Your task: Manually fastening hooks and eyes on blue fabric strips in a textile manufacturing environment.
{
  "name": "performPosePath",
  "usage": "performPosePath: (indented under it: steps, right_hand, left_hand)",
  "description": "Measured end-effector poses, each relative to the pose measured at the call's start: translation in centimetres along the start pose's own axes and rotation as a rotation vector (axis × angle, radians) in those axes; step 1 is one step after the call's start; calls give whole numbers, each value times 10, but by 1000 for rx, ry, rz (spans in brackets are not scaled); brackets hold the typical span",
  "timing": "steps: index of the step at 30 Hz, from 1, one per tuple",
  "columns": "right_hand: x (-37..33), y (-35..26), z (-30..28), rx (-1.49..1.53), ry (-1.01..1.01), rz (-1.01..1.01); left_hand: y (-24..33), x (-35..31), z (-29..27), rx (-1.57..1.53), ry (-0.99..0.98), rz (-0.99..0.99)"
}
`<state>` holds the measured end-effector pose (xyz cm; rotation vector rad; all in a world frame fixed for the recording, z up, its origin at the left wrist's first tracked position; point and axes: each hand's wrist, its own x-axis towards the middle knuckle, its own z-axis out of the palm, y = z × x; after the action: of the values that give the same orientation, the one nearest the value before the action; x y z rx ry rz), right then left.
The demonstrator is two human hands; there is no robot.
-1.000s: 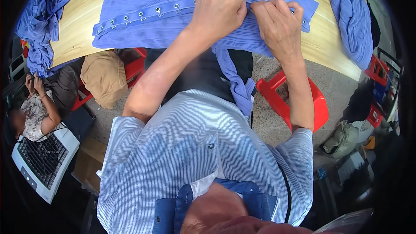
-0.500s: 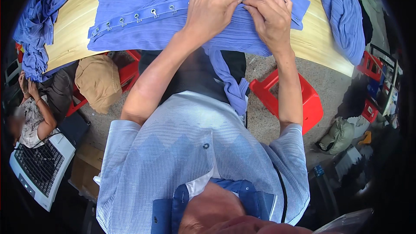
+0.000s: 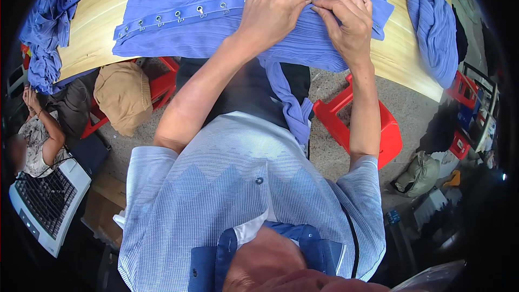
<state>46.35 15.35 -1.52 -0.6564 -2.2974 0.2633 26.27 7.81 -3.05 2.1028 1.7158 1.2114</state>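
A blue-violet pleated garment [image 3: 227,31] lies spread on the pale wooden table [image 3: 89,32]. A strip [image 3: 188,14] with a row of metal eyelets and small clear fittings runs along its left part up to my hands. My left hand [image 3: 274,13], with a ring on one finger, is closed in a pinch on the garment near its upper middle. Right beside it, my right hand [image 3: 347,21] pinches the same cloth, the two sets of fingertips almost touching. What lies between the fingertips is too small to make out. A narrow cloth tie [image 3: 292,105] hangs off the table's near edge.
More blue-violet garments lie at the table's left [image 3: 46,27] and right [image 3: 435,30] ends. Red plastic stools [image 3: 389,140] stand below the near edge, one with a brown knitted cloth [image 3: 123,97] on it. Another person [image 3: 40,140] sits at far left, hands on cloth.
The view has shifted slightly, so the table and garment appear a little farther right. Both my hands keep their pinch at the same spot on the cloth.
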Motion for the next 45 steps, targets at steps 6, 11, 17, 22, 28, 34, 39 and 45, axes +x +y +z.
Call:
performPosePath:
  steps: [6, 11, 17, 22, 28, 34, 39, 45]
  right_hand:
    - [8, -1, -2, -129, 25, -107]
    - [1, -2, -8, -360, 27, -207]
    - [-8, -13, -33, -431, -135, 2]
    - [-5, -4, -50, -475, -77, -41]
    - [-20, -17, -63, -288, -157, -10]
    - [-31, -17, -56, -281, -168, 127]
    - [-29, -31, -52, -322, -87, -15]
    - [-50, -17, -39, -204, -77, 12]
  left_hand:
    - [-2, 2, -2, 9, -13, 39]
    - [8, 4, -10, 3, -30, 61]
    - [5, -3, -16, 57, -99, 126]
    - [2, -4, -13, -27, -48, 75]
    - [2, -2, -16, -16, -31, 98]
    - [25, 3, -33, 218, -207, 223]
    - [57, 16, -31, 393, -293, 99]
    - [55, 18, 4, 148, -162, 41]
